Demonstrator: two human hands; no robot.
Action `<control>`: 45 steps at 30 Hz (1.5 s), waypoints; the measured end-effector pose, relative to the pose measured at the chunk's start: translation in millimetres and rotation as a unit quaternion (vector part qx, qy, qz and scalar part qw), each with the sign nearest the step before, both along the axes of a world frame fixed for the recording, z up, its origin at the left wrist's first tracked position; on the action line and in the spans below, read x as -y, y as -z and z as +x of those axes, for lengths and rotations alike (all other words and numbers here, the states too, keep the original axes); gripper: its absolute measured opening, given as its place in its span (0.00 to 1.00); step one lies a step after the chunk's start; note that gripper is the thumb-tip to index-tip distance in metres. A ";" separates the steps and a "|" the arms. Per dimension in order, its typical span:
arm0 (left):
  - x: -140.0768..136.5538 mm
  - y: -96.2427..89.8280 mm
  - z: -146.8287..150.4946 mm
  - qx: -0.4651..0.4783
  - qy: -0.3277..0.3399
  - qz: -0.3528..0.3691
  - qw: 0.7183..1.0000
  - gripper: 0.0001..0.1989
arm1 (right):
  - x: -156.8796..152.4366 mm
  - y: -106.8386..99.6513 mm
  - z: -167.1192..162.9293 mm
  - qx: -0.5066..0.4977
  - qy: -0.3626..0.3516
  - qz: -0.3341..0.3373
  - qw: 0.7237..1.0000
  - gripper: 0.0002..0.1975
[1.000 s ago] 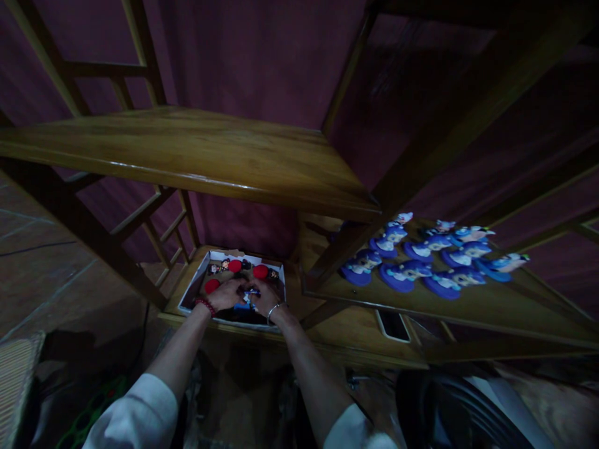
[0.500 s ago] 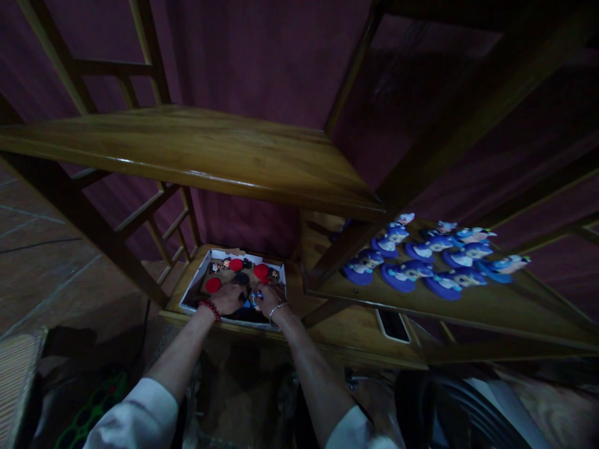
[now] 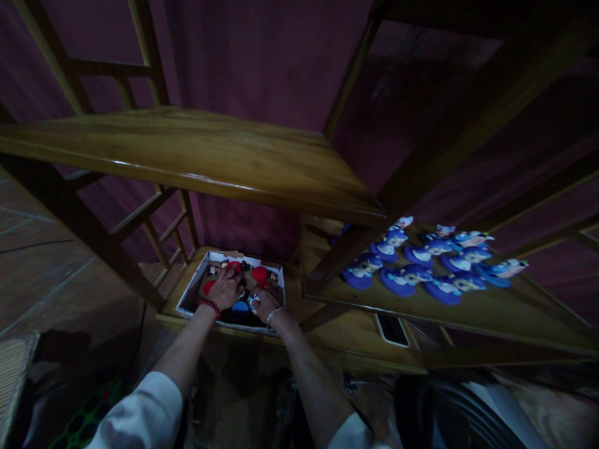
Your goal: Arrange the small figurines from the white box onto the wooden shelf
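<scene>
Both my hands are inside a shallow white-sided cardboard box [image 3: 186, 298] on the lower shelf. My left hand [image 3: 224, 292], with a red bead bracelet, lies over the box's left half, its fingers stretched toward a red round base [image 3: 234, 267] and small dark-haired figurines [image 3: 213, 270]. My right hand [image 3: 266, 304], with a silver bangle, has its fingers closed on a small white-and-blue figurine [image 3: 254, 303]. A blue disc [image 3: 240, 306] lies between the hands. Another red round base [image 3: 259, 274] sits just beyond my right hand. Fine details are dim.
A wooden shelf board [image 3: 196, 156] runs above the box. To the right, several figurines on purple bases [image 3: 406, 279] stand on a higher shelf [image 3: 374, 299]. A phone [image 3: 392, 328] lies below it. A slanted wooden post [image 3: 346, 249] stands between the sections.
My left hand has moved up and left, away from my right hand, toward the red base. The blue disc shows more now. My right hand stays about the figurine.
</scene>
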State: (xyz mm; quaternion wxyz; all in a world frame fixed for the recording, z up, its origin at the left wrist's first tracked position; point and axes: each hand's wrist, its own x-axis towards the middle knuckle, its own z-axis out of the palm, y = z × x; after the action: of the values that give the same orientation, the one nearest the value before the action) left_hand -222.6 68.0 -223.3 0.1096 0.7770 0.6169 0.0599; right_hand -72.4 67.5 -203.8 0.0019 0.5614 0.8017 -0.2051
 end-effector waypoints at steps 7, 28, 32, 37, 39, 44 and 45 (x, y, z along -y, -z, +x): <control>-4.0 12.4 -1.1 -0.024 -0.037 -0.038 0.998 0.24 | -0.5 0.9 2.7 0.005 -0.017 0.000 1.000 0.12; 15.0 -28.2 -6.1 -0.050 -0.140 -0.079 0.986 0.15 | 0.4 -1.5 -0.3 0.004 -0.001 -0.017 1.000 0.13; 17.9 -28.5 -1.2 -0.005 -0.052 -0.127 0.990 0.13 | 1.7 -3.6 -0.2 0.004 -0.004 -0.018 1.000 0.13; 23.7 -29.1 9.5 0.028 0.036 -0.109 0.993 0.12 | 3.4 -0.7 3.5 -0.009 -0.027 -0.003 1.000 0.14; 25.6 -31.3 13.9 0.018 0.055 -0.115 0.992 0.12 | 4.0 0.7 4.8 -0.010 -0.028 -0.002 1.000 0.13; 29.6 -37.1 22.3 -0.010 0.046 -0.139 0.989 0.15 | 4.2 4.9 6.3 -0.009 -0.019 -0.001 1.000 0.13; 30.3 -37.8 23.5 -0.014 0.041 -0.139 0.989 0.15 | 4.2 5.2 6.5 -0.010 -0.018 0.000 1.000 0.13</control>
State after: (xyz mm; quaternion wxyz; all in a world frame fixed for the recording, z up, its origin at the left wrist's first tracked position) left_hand -199.2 37.7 -185.5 0.2102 0.7796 0.5884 -0.0421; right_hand -65.9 63.3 -209.0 -0.0020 0.5445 0.8120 -0.2103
